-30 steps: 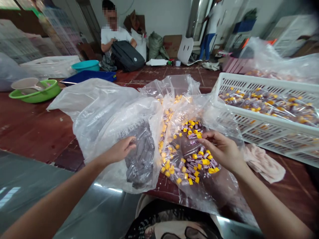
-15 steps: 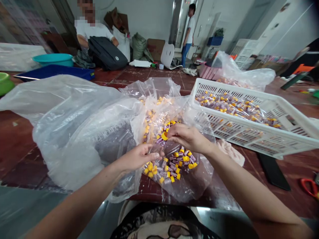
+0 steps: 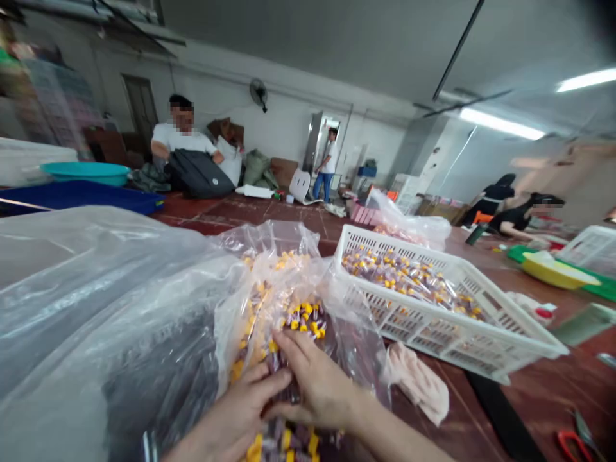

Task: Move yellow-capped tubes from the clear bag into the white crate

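Right grip [image 3: 312, 385] curled down over the wrapped sweets [image 3: 303, 317] (purple wrappers, yellow ends), with left grip [image 3: 231, 410] pressed in just beside it from the lower left; the two hands nearly touched. Fingertips were buried in the pile, so clenched or merely cupped: cannot tell. Sweets lay heaped inside a clear plastic bag [image 3: 269, 240], its mouth apparently folded back to give the hands access, and the close hand placement looked like a way to keep the clump together. More sweets filled a white perforated plastic crate [image 3: 433, 327] on the counter [image 3: 543, 385] to the right, with a pink cloth [image 3: 418, 382] against its near side. A large plastic sheet [image 3: 96, 269] bulked up on the left. Bottom of the pile was cut off by the frame edge. Red-handled scissors [image 3: 572, 446] were also cut off, bottom right.
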Demonstrator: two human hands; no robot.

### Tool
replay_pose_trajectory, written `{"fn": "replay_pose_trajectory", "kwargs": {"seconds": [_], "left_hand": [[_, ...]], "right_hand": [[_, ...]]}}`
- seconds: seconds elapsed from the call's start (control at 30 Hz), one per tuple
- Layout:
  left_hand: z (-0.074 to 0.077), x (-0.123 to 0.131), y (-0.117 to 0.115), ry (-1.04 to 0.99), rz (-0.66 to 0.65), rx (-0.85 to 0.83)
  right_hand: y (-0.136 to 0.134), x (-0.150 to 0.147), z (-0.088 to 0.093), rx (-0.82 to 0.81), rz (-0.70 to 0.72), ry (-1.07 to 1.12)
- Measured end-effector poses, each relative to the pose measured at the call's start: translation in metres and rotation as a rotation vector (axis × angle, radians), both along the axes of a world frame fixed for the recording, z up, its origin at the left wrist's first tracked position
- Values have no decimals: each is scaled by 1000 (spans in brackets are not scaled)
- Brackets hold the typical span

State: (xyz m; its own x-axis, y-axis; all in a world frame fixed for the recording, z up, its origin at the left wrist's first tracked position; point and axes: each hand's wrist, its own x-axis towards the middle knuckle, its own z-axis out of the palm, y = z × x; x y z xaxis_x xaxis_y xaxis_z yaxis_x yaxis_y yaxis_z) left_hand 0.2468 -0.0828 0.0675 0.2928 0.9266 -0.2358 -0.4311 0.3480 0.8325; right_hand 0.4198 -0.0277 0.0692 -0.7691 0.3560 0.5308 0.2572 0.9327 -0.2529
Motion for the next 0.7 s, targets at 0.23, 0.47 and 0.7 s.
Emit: {"fn": "replay_pose_trajectory", "kwargs": {"seconds": [0.23,0.47,0.7], "left_hand": [[1,8,0,38,43,4],[1,14,-7,57,123,-87],[-3,11,-8,3,46,-82]], "right_hand": [[3,-7,-9,-33,-72,-1],[-11,-9,-16,35,-154,87],[-10,1,-15,-7,-54,60]]}}
